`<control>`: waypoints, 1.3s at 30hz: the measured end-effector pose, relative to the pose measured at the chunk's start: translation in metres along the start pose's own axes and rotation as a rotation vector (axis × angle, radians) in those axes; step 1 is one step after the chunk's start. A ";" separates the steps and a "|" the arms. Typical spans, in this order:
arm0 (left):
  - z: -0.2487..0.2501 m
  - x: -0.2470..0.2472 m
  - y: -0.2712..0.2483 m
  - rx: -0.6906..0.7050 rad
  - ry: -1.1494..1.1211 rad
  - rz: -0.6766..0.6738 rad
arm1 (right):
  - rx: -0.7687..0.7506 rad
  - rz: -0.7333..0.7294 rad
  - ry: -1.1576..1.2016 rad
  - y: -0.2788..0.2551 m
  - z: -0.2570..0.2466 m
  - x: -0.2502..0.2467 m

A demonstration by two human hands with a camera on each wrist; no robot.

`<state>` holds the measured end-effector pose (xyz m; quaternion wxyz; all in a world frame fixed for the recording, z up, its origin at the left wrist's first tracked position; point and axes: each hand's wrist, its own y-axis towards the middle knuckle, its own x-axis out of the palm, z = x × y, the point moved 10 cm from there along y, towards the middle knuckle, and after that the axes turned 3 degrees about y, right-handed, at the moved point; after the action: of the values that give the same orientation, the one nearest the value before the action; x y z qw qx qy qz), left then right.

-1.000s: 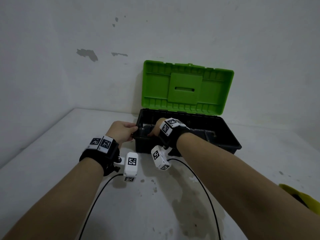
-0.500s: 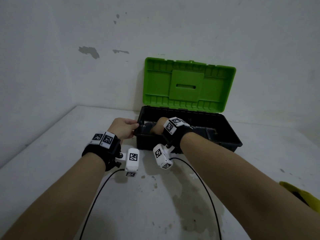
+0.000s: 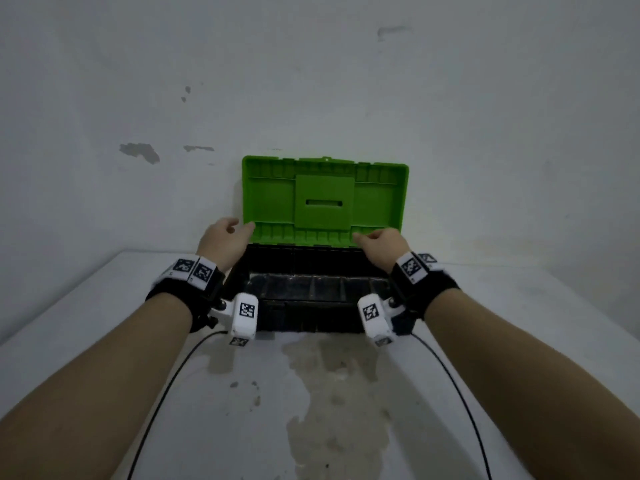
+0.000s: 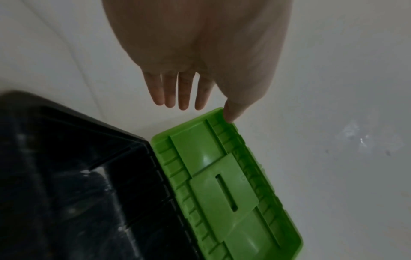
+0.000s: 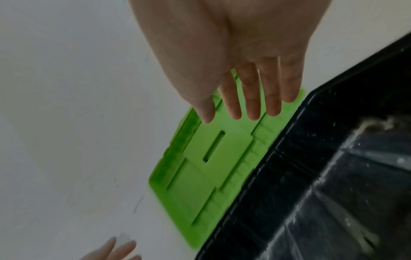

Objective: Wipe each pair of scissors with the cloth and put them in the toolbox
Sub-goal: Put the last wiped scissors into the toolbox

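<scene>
**Hands at the lid, scissors nowhere in sight**

Hands are up at the green lid (image 3: 325,199) of the toolbox (image 3: 311,271), centre of the head view, with the box set against the wall at the far edge of the table (image 3: 329,393). The left hand (image 3: 221,242) sits at the lid's lower left corner, the right hand (image 3: 382,242) at its lower right. In the left wrist view the fingers (image 4: 177,91) are straight and slightly spread, holding nothing, the thumb tip touching the lid's corner edge. In the right wrist view the fingers (image 5: 251,98) are straight too, close together, lying in front of the lid's inner face; whether they press on it I cannot tell. The lid stands upright and wide open, the black base below it.

And the scissors? Not a pair in any view. No cloth either. The inside of the box is dark and scuffed with pale marks; I can make out tray dividers but cannot tell whether scissors lie in there.

My read: with both hands empty and on the lid, the wiping and stowing look done, and closing the box would be what is left. If any pair lies out of frame, it is yet to be wiped.
</scene>
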<state>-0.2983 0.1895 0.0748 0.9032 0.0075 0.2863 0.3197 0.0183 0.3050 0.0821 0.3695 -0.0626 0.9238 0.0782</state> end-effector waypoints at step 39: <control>-0.025 -0.040 -0.033 0.026 -0.165 0.097 | -0.059 0.199 0.454 -0.028 0.084 -0.063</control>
<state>-0.3173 0.1360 0.0679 0.9070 0.0593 0.2141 0.3577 0.1249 0.2973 0.0630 0.1412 0.0021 0.9821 0.1250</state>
